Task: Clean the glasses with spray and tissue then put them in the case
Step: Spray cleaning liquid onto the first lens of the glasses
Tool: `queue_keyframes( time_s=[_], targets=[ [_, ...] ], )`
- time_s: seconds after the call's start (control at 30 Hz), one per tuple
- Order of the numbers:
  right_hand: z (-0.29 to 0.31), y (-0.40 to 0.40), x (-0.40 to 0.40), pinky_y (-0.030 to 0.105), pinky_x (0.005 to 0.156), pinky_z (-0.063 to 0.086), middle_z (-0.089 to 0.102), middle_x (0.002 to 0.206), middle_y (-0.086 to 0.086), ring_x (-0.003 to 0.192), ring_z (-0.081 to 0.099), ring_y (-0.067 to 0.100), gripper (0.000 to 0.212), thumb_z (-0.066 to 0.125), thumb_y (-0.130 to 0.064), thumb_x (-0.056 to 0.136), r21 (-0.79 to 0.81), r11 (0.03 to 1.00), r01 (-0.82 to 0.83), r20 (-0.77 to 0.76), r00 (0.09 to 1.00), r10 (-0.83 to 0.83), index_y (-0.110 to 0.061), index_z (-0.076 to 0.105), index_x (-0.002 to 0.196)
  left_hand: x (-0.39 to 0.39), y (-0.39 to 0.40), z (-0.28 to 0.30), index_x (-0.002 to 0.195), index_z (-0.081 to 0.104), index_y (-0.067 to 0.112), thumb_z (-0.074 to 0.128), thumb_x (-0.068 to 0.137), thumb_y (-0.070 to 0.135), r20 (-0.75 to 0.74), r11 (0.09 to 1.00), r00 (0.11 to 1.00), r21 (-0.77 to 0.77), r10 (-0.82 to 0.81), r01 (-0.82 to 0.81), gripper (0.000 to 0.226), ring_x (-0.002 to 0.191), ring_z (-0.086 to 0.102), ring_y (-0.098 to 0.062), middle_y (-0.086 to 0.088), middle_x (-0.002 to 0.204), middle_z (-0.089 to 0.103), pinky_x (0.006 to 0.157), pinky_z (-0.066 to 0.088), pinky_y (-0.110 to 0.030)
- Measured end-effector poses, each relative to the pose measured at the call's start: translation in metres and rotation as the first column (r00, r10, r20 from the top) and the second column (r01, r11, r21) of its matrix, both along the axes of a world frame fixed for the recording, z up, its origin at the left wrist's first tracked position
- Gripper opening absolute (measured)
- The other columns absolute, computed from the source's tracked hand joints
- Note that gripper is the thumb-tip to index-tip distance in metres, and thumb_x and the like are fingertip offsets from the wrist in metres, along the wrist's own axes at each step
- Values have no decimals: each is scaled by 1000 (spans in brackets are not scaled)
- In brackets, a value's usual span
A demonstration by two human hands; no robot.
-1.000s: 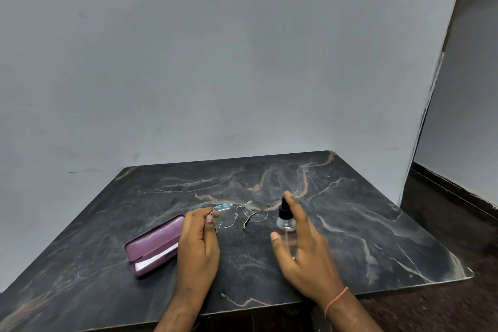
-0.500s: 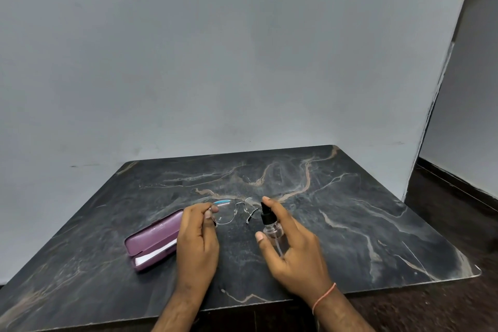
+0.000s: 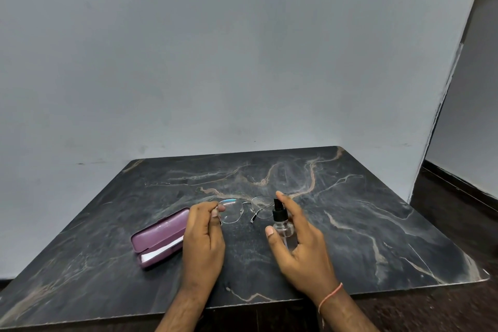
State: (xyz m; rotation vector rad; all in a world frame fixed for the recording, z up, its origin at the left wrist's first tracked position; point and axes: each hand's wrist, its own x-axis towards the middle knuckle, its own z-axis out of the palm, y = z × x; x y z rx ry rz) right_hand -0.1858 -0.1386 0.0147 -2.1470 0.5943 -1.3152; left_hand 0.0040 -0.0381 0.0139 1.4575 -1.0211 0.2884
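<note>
The left hand (image 3: 204, 234) pinches the glasses (image 3: 244, 210) at mid-frame. The right hand (image 3: 299, 240) grips the spray bottle (image 3: 281, 221), forefinger on its nozzle. A purple case (image 3: 159, 240) lies open at lower left.

Two bare forearms and hands, no sleeves in view.

The left hand (image 3: 203, 240) carries no ring, watch or band that shows. The right hand (image 3: 301, 248) has a thin pinkish-orange thread round the wrist (image 3: 330, 296), looped once or perhaps twice; the blur hides any knot. Short, unpainted fingernails on both.

Plain home room: dark marble table (image 3: 350, 224) against bare grey wall (image 3: 242, 62).
</note>
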Motion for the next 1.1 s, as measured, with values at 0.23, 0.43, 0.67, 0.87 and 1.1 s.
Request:
queue_keyframes(
  time_s=[0.23, 0.43, 0.67, 0.87, 1.1],
  targets=[
    [2, 3, 1, 20, 67, 57, 72, 97, -27, 80, 71, 1, 61, 68, -53, 95, -41, 992, 122, -31, 992, -123, -59, 46, 151, 0, 2, 1, 113, 64, 42, 45, 115, 29, -2, 1000, 1000, 10, 5, -5, 23, 108, 64, -7, 17, 111, 62, 88, 44, -6],
    [4, 9, -1, 18, 56, 51, 64, 78, -21, 69, 66, 6, 56, 67, -51, 94, -75, 986, 149, -47, 987, -153, -62, 45, 146, -3, 2, 3, 113, 66, 37, 45, 116, 26, -1, 1000, 1000, 10, 12, -11, 24, 107, 64, -5, 19, 111, 62, 88, 44, -6],
    [12, 18, -2, 9, 58, 49, 63, 104, -42, 75, 69, 7, 75, 62, -52, 96, -92, 988, 127, -82, 988, -134, -56, 30, 163, -6, 4, 5, 112, 65, 37, 51, 113, 17, 21, 999, 1000, 41, -14, 13, 24, 106, 64, -9, 19, 110, 60, 87, 46, -8],
    [11, 32, 10, 1, 85, 47, 71, 132, -30, 107, 62, -23, 70, 68, -44, 95, -59, 998, 31, -75, 997, -36, -55, 40, 159, -11, 8, 10, 110, 62, 37, 48, 113, 25, 77, 996, 997, 81, -32, 26, 19, 103, 63, -12, 22, 109, 56, 83, 49, -15],
    [3, 36, 25, 7, 63, 43, 67, 86, -34, 70, 65, -8, 38, 66, -45, 95, 2, 998, 62, -24, 998, -62, -47, 59, 132, -11, 8, 9, 113, 68, 28, 52, 113, 17, 76, 996, 997, 91, -33, 26, 19, 104, 64, -13, 19, 111, 57, 86, 51, -20]
  ],
)
